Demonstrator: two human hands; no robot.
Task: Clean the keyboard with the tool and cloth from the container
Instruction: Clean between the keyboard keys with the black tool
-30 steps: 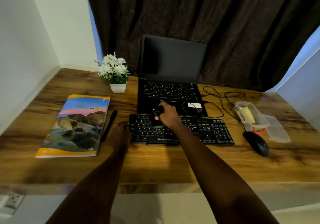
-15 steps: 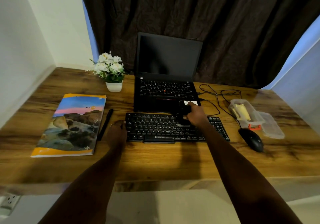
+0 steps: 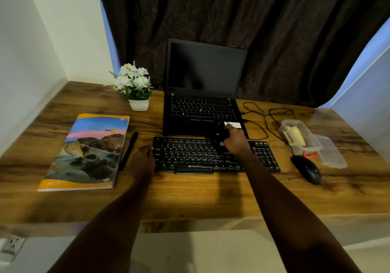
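So the black keyboard [image 3: 215,155] lies flat near the front of the wooden surface [image 3: 190,192], long axis running left to right, with the space bar row facing the person, and you can read "ZEBRONICS" in white on its front edge. The right hand [image 3: 235,140] is curled around a small dark tool [image 3: 222,132] at the keyboard's back rows, right of the middle; the tool is too dark to make out which way it points. The left hand [image 3: 143,161] rests at the keyboard's left end, fingers bent against its edge, gripping nothing I can see. Behind sits an open black laptop [image 3: 202,95], screen dark. Off to the right there's a clear container [image 3: 301,137] with a yellow cloth [image 3: 294,134] inside, next to a black mouse [image 3: 307,169]. On the left is a book [image 3: 88,152] with "you" on the cover, plus a pen [image 3: 128,150] and a little flower pot [image 3: 135,87]. Dark curtain [image 3: 232,19] behind, white walls.
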